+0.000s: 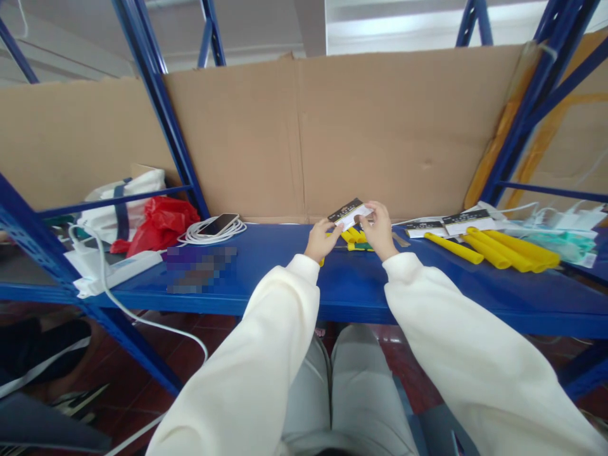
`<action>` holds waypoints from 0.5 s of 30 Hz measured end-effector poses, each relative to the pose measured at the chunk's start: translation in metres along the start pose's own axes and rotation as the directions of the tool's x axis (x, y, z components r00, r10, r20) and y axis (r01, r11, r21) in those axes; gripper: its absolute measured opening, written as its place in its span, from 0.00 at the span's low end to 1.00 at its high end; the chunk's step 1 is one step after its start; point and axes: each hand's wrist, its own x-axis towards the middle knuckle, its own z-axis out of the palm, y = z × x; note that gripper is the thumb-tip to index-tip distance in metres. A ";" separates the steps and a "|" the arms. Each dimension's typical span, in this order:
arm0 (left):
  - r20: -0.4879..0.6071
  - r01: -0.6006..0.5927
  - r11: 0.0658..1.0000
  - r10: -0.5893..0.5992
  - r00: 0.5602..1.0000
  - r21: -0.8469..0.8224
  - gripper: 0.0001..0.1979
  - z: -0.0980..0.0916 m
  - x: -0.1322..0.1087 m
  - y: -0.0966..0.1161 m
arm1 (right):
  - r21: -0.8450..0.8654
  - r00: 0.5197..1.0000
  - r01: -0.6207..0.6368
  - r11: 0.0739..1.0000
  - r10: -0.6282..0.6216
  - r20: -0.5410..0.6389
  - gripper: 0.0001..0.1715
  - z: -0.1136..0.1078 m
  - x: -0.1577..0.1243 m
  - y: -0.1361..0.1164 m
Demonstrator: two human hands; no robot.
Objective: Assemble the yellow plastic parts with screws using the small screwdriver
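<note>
Between my two hands a black-and-white printed card (350, 214) is held up, tilted, above the blue shelf. My left hand (322, 239) grips its left end with thumb and fingers. On the right end, my right hand (377, 229) pinches it the same way. Just below the card lie several short yellow pieces (358, 240), partly hidden by the card and my hands; their exact kind is unclear. A small flat strip (401, 240) rests beside my right hand.
To the right lie several yellow rolls (510, 250) and stacked printed cards (468, 221), with a teal bag (563, 244) beyond. A phone (219, 224) on a coiled white cable, a red bag (159, 221) and a power strip (123, 269) sit left. Cardboard (380, 126) walls the back.
</note>
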 end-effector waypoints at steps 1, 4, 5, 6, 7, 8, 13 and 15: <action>0.018 -0.008 1.000 0.009 1.000 -0.018 0.06 0.000 -0.001 0.000 | -0.013 1.000 0.012 1.000 -0.012 0.016 0.18 -0.001 -0.001 -0.001; 0.039 0.030 0.994 -0.026 0.999 -0.109 0.06 0.000 0.000 -0.002 | -0.021 0.998 0.021 1.000 -0.019 0.068 0.18 -0.003 -0.003 -0.003; 0.043 0.073 0.986 -0.067 0.997 -0.149 0.04 0.000 0.001 -0.004 | -0.013 0.997 0.020 1.000 -0.019 0.078 0.19 -0.003 -0.004 -0.003; 0.050 0.123 0.973 -0.116 0.992 -0.195 0.04 0.000 0.002 -0.006 | -0.005 0.996 0.019 1.000 -0.019 0.087 0.19 -0.003 -0.004 -0.003; 0.060 0.172 0.953 -0.163 0.985 -0.248 0.06 0.001 0.003 -0.008 | 0.002 0.995 0.014 1.000 -0.015 0.095 0.19 -0.002 -0.005 -0.002; 0.071 0.213 0.928 -0.201 0.977 -0.305 0.08 0.002 0.004 -0.010 | 0.006 0.995 0.003 1.000 -0.004 0.104 0.20 -0.002 -0.005 -0.002; 0.081 0.271 0.816 -0.267 0.960 -0.511 0.12 0.004 0.006 -0.016 | 0.021 0.981 -0.144 0.989 0.141 0.130 0.24 0.000 -0.005 0.001; 0.045 0.259 0.795 -0.281 0.959 -0.548 0.12 0.005 0.006 -0.018 | 0.041 0.977 -0.181 0.983 0.175 0.118 0.24 0.000 -0.004 0.004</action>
